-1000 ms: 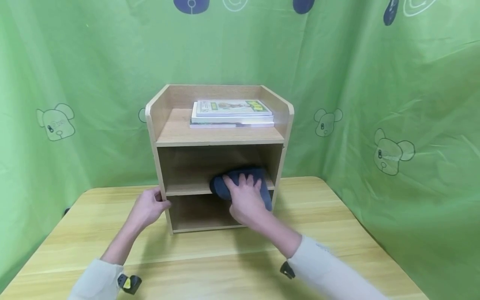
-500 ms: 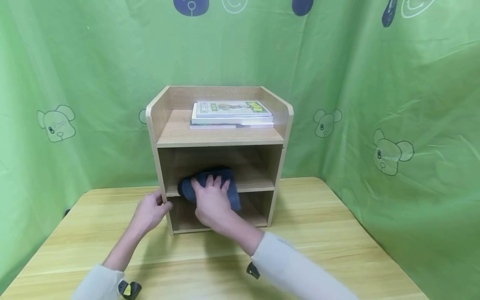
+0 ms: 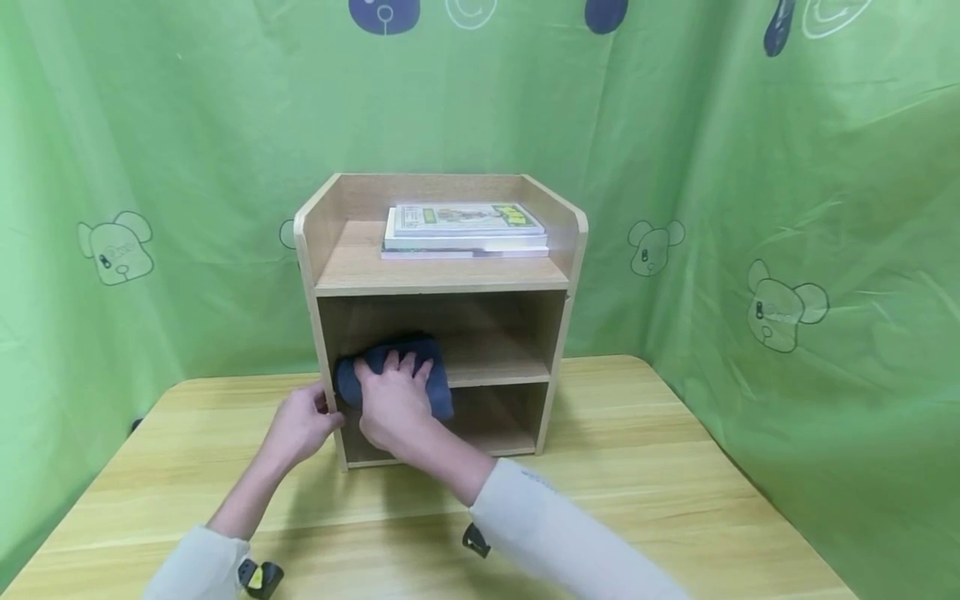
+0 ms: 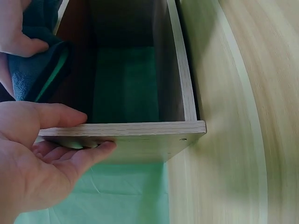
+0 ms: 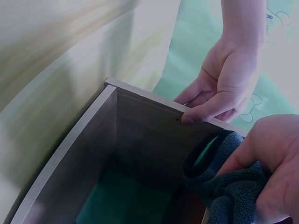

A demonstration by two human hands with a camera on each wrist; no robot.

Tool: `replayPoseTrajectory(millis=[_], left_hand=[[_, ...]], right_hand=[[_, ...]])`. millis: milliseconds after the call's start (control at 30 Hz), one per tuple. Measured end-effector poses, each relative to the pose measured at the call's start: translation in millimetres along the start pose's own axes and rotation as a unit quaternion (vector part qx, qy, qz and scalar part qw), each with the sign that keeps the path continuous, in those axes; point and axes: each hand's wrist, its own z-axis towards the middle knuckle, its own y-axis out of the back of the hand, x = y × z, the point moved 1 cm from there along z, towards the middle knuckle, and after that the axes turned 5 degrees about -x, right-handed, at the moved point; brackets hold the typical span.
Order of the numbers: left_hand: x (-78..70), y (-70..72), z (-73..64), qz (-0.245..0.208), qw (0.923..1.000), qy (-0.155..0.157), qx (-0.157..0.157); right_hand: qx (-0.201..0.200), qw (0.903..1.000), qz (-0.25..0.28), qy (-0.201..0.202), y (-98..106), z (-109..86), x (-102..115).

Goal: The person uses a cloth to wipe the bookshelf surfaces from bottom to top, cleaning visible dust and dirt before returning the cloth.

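Observation:
A small wooden shelf unit (image 3: 442, 289) stands on the table. My left hand (image 3: 300, 421) grips its left side panel (image 4: 140, 128) low down, thumb on the inner face and fingers outside. My right hand (image 3: 393, 408) holds a dark blue fleecy cloth (image 3: 439, 393) over the front edge of the middle board (image 3: 502, 375), at its left end by the side panel. In the right wrist view, the cloth (image 5: 229, 186) is bunched between thumb and fingers, with a dark border and a green patch showing. Part of the cloth is hidden under the hand.
Several books (image 3: 465, 233) lie stacked on the unit's top board, inside its raised rim. The wooden table (image 3: 615, 483) extends around the unit. Green curtains (image 3: 750, 167) with bear drawings hang behind and at both sides.
My right hand has slid the cloth leftward along the middle board, from its right end to its left end. My left hand has kept its grip on the side panel.

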Motion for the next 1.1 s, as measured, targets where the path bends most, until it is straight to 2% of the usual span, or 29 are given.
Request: replayPoseTrajectory(millis=[167, 300, 367, 533, 667, 800, 933, 1100], left_hand=[[3.1, 0.3, -0.6, 0.006, 1.0000, 0.004, -0.001], [4.1, 0.8, -1.1, 0.005, 0.9998, 0.015, 0.011], [4.2, 1.0, -1.0, 0.000, 0.9995, 0.022, 0.020], [5.0, 1.4, -1.0, -0.015, 0.9987, 0.032, 0.036], [4.7, 1.5, -1.0, -0.022, 0.9983, 0.036, 0.040], [4.0, 1.0, -1.4, -0.022, 0.9983, 0.038, 0.038], [4.2, 0.1, -2.4, -0.019, 0.9984, 0.036, 0.039], [3.9, 0.2, -2.3, -0.023, 0.9983, 0.038, 0.039]], right_hand=[[0.008, 0.9998, 0.006, 0.015, -2, -3.6, -4], [0.025, 0.9990, 0.026, 0.027, -2, -10.1, -20], [0.023, 0.9984, 0.040, 0.032, -1, -14.2, -33], [-0.019, 0.9971, 0.063, 0.038, 2, -24.3, -79], [-0.045, 0.9970, 0.056, 0.027, 6, -31.7, -115], [-0.063, 0.9966, 0.044, 0.029, 8, -39.8, -141], [-0.079, 0.9954, 0.041, 0.035, 8, -45.9, -151], [-0.094, 0.9936, 0.054, 0.032, 6, -47.7, -148]])
